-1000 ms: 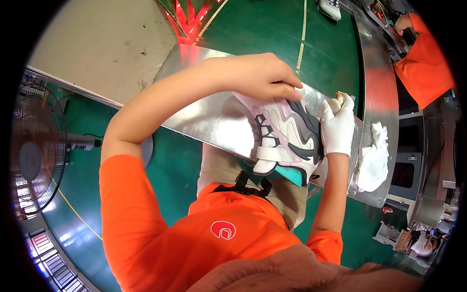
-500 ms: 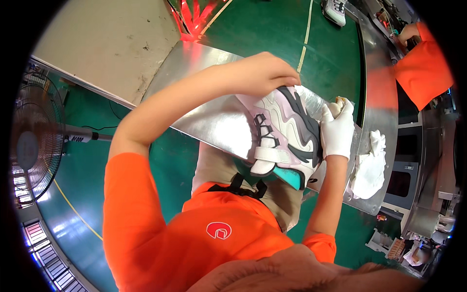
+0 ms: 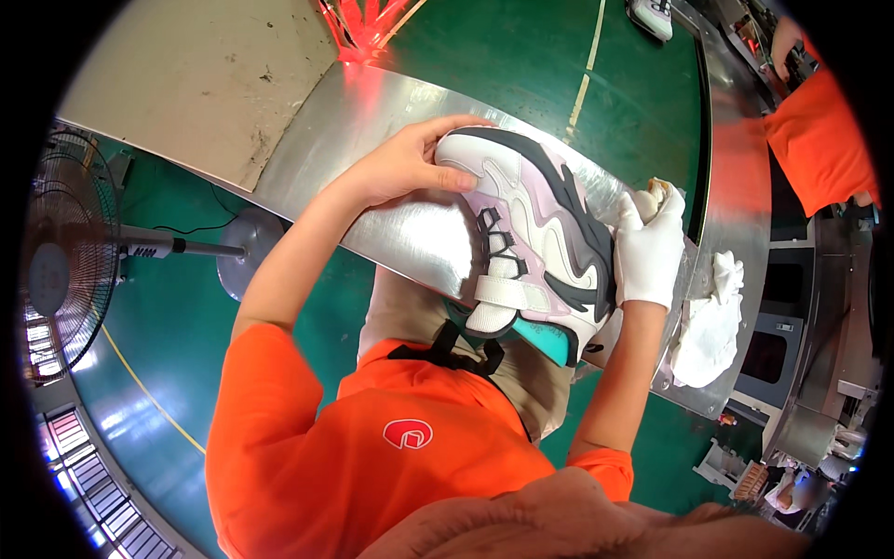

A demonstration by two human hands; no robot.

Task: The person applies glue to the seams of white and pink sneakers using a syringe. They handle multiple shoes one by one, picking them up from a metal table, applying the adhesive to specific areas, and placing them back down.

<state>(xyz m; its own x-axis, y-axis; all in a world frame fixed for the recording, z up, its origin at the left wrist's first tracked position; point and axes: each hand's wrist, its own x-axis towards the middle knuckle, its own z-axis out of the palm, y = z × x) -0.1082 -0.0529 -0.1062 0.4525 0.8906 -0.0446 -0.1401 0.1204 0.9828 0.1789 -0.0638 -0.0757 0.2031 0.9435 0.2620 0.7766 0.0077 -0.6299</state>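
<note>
A chunky sneaker [image 3: 545, 224] in white, pale lilac and black lies tilted on its side over the metal worktop, its toe to the far left and its turquoise insole [image 3: 545, 341] showing at the collar. My bare left hand [image 3: 414, 166] grips the toe, thumb on the upper and fingers round the far side. In a white glove, my right hand [image 3: 644, 253] is closed by the sole at the heel end. From its fingertips pokes a small off-white and brown lump [image 3: 652, 197], whose kind I cannot make out.
A crumpled white glove [image 3: 712, 326] lies on the metal worktop [image 3: 326, 140] to the right. Beyond is a green conveyor belt [image 3: 521, 56] carrying another sneaker [image 3: 650, 17]. A person in an orange shirt [image 3: 819, 140] stands at far right; a fan [image 3: 56, 270] stands left.
My left hand has shifted left and nearer, from arching over the toe to gripping it from the left, so the white toe now shows. My right hand has barely moved.
</note>
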